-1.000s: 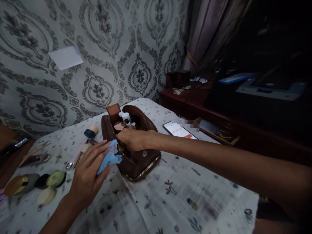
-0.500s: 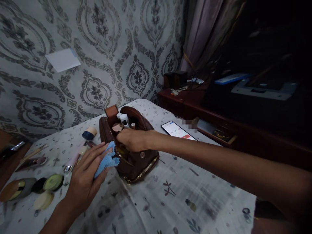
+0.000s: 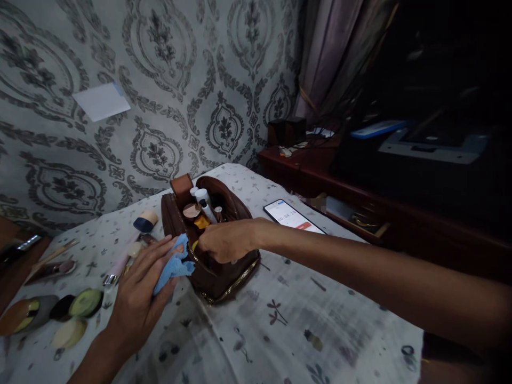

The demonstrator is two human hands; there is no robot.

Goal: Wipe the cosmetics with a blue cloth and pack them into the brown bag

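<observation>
L hand (image 3: pixel 138 285), ctr-left of frame: thumb & fingers clamped on a crumpled blue cloth (image 3: pixel 172 269), fingertips up by the left side of the brown bag (image 3: pixel 224 284). R hand (image 3: pixel 230 242), mid-frame: fingers curled down into the bag, tips hidden — can't tell if they grip anything. Bag's unzipped, ctr of frame, on a white printed sheet (image 3: pixel 280 341). Inside it, just above R hand: yellow item (image 3: pixel 201 221), round compact (image 3: pixel 191 212), white bottle (image 3: pixel 201 196). Phone (image 3: pixel 294 217) w/ timer, face up, lies right of bag, just beyond R forearm. Lower left: green-topped jar (image 3: pixel 85 303), pale round pot (image 3: pixel 69 333) near it. Navy-and-beige container (image 3: pixel 146 221) sits left of bag — white paper (image 3: pixel 102 101) on patterned wall (image 3: pixel 162 144), upper left. Right of ctr, pulled-out drawer (image 3: pixel 378 230).
</observation>
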